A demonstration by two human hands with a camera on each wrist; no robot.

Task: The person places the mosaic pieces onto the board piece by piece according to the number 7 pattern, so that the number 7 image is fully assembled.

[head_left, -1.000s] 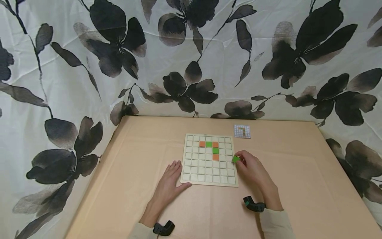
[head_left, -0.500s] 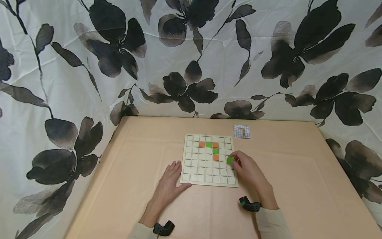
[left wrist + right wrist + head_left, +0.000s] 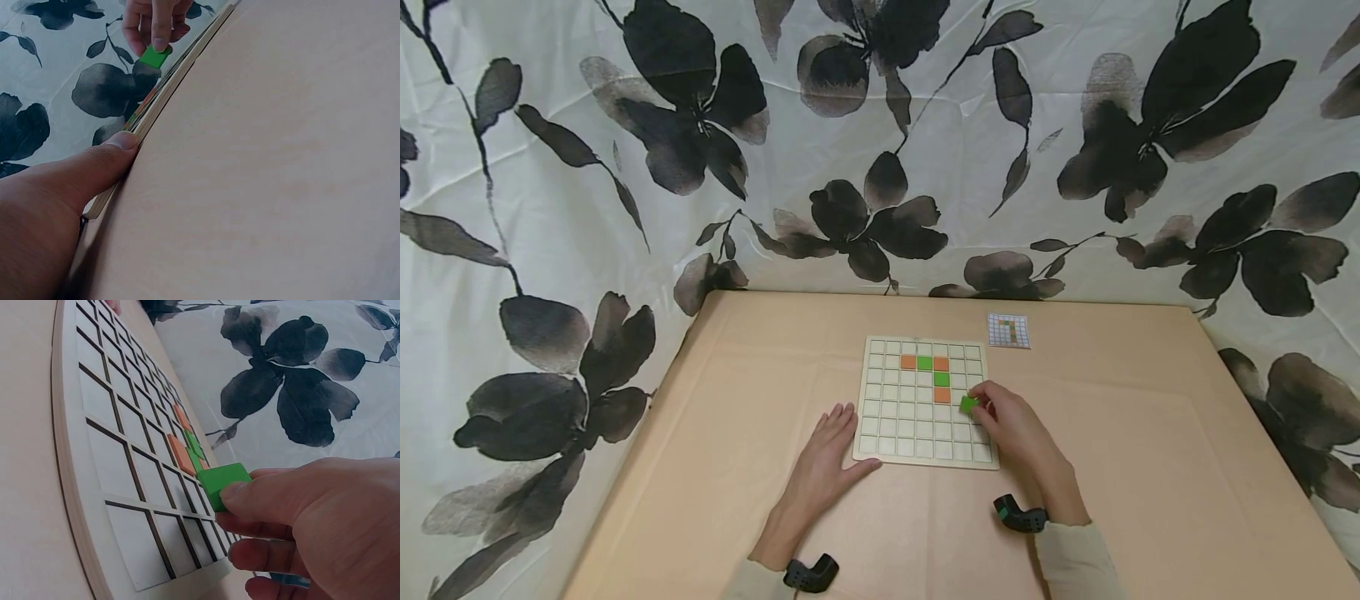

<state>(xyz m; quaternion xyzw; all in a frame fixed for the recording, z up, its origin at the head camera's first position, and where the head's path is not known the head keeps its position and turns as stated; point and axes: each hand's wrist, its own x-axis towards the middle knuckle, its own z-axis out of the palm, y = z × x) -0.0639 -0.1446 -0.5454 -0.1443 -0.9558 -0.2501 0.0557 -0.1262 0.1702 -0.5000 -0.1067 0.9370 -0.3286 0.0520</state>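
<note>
A cream grid board (image 3: 895,433) lies on the table, with orange tiles (image 3: 942,395) and green tiles (image 3: 924,363) set in some of its squares. My right hand (image 3: 1018,421) pinches a green square tile (image 3: 967,405) between thumb and fingers, above the right part of the board. In the right wrist view that tile (image 3: 219,481) is held tilted, clear of the grid. My left hand (image 3: 827,458) rests at the board's left edge, fingers straight. Its thumb (image 3: 119,145) touches the near rim in the left wrist view.
A small printed card (image 3: 1009,331) with a grid pattern lies behind the board's right corner. The tan table (image 3: 700,467) ends at a floral cloth (image 3: 820,150). Each wrist carries a black camera (image 3: 812,574).
My right hand has moved left with the green tile, from beside the board's right edge to over its right columns. The left hand stays where it was.
</note>
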